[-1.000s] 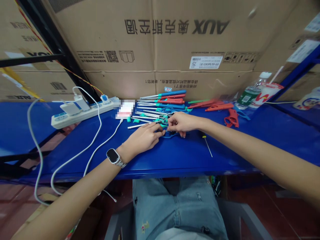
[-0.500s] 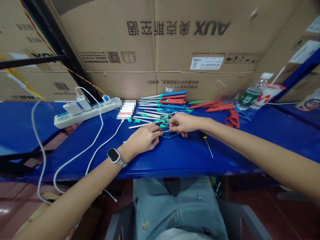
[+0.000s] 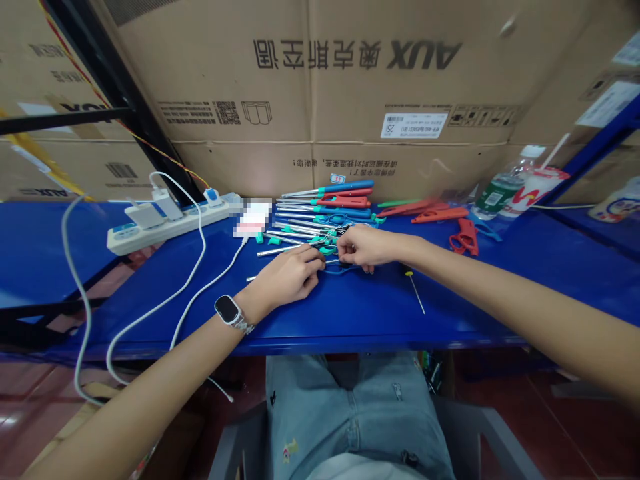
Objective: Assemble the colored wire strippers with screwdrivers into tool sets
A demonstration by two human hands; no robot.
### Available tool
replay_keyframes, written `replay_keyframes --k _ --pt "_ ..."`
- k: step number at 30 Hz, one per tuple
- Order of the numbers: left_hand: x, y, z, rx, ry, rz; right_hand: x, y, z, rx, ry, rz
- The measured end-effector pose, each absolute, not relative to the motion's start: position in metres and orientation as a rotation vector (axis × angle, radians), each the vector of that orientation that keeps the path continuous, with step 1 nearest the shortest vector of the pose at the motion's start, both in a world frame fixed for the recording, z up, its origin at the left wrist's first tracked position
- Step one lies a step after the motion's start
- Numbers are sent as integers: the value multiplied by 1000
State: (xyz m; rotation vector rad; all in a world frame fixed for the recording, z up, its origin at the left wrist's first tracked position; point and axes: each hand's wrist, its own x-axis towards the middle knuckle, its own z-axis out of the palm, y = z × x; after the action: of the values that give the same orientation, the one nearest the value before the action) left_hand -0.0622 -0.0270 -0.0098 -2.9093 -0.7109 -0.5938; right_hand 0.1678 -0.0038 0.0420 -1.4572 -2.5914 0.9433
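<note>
From where I stand, I see two bare hands close together over a blue table. The left hand has its fingers bent and closed over a thin silver rod. One end of the rod pokes out by the wrist, and the other side shows past the fingertips. The right hand is just beside it, with its thumb and pointing finger pinched together. What is between them is too small and dark for me to tell. A blue handle lies under the right hand, at that end of the rod. Thin white wires curl next to the right hand's knuckles. Just behind both hands is a pile of silver sticks with blue and red handles. Near the right arm, a skinny stick with a yellow top lies on the table.
</note>
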Motion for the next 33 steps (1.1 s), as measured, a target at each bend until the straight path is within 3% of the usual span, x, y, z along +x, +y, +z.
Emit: replay_keyframes --k 7,13,33 --pt "-62 -28 -8 -2933 -716 -603 172 -5 37 -1388 -2572 971" --pt "-62 -29 -7 -2943 -751 -608 180 -12 26 -1142 -2678 492" --pt "-62 -28 -8 -2924 -748 -613 182 -14 17 -974 -2780 276"
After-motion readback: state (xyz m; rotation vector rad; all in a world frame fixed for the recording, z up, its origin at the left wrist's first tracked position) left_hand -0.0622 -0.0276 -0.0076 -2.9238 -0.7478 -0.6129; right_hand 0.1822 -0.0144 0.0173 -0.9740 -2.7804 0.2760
